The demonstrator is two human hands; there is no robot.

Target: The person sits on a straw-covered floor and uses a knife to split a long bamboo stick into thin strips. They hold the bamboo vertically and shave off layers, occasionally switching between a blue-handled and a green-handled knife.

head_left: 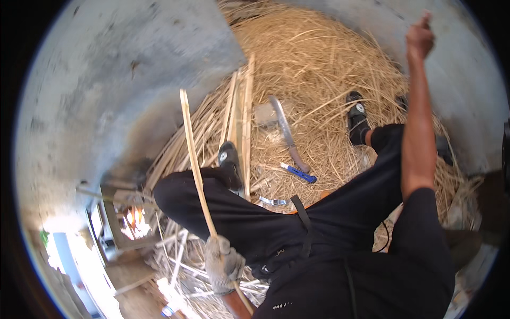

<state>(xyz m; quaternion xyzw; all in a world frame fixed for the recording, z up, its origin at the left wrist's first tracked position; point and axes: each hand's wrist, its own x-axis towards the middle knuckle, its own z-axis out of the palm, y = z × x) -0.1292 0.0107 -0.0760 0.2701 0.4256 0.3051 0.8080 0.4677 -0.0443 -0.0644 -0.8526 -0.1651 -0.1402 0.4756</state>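
Left grip [224,265], down around 6:30 in a grey work glove, is wrapped snugly round a long pale strip [194,165] of wood or bamboo. That strip pokes out below the fist toward 6 o'clock and runs up across the black-trousered left thigh [175,198], with its far end way up around 10:30. Right grip [421,40] is bare and stretched out to 2 o'clock, one finger sticking up; it's kinda blurry, so I can't tell if there's anything in it. Nearest thing to that one is the pale grey wall [467,69] behind it.

Closer to the middle, a machete [283,125] with a curved blade lies with its tip at 12:30 and its handle at 3. Right by the handle end is a blue utility knife [302,174], can't say if they touch. Squarish block [263,114] at 12, just beside the blade. Some longer flat slats [248,122] lie at 12 too, near the left shoe [229,158]. Right shoe [358,119] is at 2, by a big heap of straw-coloured shavings [319,48] spread from 12 to 2. More loose pieces [183,255] are scattered at 7.
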